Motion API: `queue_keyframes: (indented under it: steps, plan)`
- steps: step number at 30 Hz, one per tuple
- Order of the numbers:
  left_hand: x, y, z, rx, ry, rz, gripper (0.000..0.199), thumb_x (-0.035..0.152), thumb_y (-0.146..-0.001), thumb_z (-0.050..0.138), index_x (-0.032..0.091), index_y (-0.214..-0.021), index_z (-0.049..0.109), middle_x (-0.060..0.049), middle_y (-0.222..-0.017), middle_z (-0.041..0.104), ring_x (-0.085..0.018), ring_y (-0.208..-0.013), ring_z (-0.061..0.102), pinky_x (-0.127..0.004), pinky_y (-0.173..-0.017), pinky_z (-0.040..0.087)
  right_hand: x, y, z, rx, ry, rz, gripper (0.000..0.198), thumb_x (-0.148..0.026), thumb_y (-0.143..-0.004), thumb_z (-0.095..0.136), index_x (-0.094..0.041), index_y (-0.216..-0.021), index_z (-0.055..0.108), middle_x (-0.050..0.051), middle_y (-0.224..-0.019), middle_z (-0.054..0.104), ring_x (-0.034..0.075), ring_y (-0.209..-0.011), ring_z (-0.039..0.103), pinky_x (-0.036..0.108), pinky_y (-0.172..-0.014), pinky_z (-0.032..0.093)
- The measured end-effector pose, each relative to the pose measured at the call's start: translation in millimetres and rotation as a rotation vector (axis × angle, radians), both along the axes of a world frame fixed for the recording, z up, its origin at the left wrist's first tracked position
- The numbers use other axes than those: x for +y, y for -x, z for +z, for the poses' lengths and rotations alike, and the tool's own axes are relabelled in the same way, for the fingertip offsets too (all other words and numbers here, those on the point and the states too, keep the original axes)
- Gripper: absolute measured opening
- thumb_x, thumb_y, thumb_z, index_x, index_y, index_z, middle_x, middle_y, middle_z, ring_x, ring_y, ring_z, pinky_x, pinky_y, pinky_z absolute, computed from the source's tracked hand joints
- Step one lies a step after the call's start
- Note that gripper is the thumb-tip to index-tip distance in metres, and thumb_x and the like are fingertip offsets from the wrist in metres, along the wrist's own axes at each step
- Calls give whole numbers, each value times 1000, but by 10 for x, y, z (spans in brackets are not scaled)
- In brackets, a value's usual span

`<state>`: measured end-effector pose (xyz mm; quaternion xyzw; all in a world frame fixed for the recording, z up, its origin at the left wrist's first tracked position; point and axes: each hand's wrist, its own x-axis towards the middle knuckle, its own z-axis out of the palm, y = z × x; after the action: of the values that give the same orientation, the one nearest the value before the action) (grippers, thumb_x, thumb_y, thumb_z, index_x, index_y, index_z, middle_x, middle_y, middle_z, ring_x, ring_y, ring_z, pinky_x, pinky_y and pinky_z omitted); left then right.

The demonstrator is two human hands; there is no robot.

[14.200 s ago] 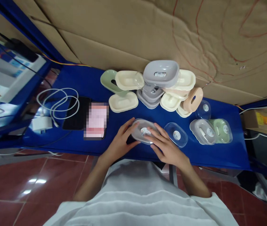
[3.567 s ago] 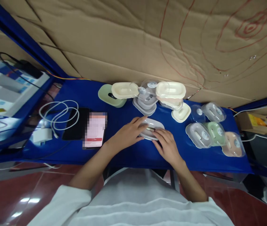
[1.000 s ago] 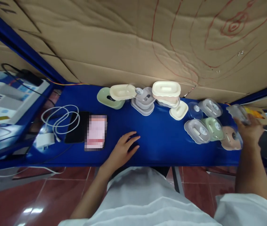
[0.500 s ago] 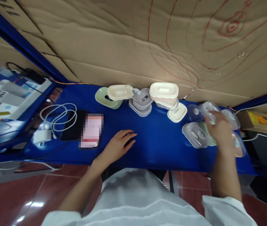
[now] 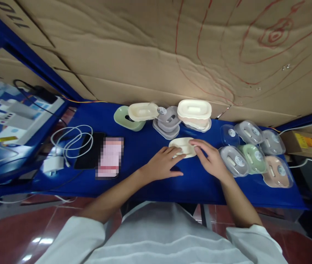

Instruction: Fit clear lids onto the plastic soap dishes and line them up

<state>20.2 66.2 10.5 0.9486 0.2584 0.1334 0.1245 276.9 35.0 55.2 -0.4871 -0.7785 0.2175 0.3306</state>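
Observation:
A small cream soap-dish tray point(image 5: 185, 150), oval and shallow, lies at mid-table between my hands. My right hand point(image 5: 210, 158) pinches its right end between thumb and forefinger. Over its left end reach the fingers of my left hand point(image 5: 164, 163), loosely spread, with the thumb stretched out below; whether they press on it I cannot tell. Behind the tray stands a stack of cream and pinkish dishes point(image 5: 194, 110). Grey dishes point(image 5: 167, 123), another cream dish point(image 5: 142, 111) and a green dish point(image 5: 127, 119) sit to its left.
On the right, several clear-lidded boxes in grey, green point(image 5: 253, 158) and pink point(image 5: 276, 172) stand beside a clear lid point(image 5: 229, 135). A phone point(image 5: 110, 157), a dark tablet-like slab point(image 5: 85, 157) and a charger point(image 5: 52, 163) with coiled cable lie left. Cardboard point(image 5: 134, 55) walls the back.
The small cream tray has come forward from beside the stack to mid-table. My right hand has moved left from the lidded boxes onto it, and my left hand has moved right to it.

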Motion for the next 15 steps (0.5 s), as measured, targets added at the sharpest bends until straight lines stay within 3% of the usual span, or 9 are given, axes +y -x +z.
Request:
queue_keyframes:
  steps: [5, 9, 13, 15]
  plan:
    - [22, 72, -53, 29, -98, 19, 43, 53, -100, 74, 16, -119, 70, -18, -141, 67, -37, -134, 62, -49, -106, 51, 342, 269, 105, -226, -223, 8, 32, -30, -113, 50, -23, -136, 72, 10, -136, 76, 26, -131, 69, 45, -114, 53]
    - [127, 246, -22, 1, -30, 69, 16, 32, -103, 74, 17, -109, 69, -11, -128, 72, -28, -125, 68, -42, -102, 51, 504, 307, -93, -442, -273, -134, 34, -30, -113, 48, -19, -133, 74, 12, -134, 77, 28, -126, 71, 46, -108, 52]
    - [191, 378, 6, 1, -2, 80, 13, 29, -102, 75, 18, -104, 69, -8, -124, 73, -26, -118, 70, -40, -98, 51, 510, 96, -347, -499, -281, -327, 42, -26, -111, 45, -17, -145, 67, 17, -144, 71, 32, -130, 68, 49, -106, 52]
    - [184, 395, 22, 9, -21, 69, 12, 28, -102, 75, 17, -104, 69, -9, -125, 73, -27, -120, 69, -41, -99, 50, 509, 53, -420, -506, -269, -276, 47, -21, -109, 42, -18, -151, 63, 17, -149, 68, 32, -133, 66, 49, -106, 52]
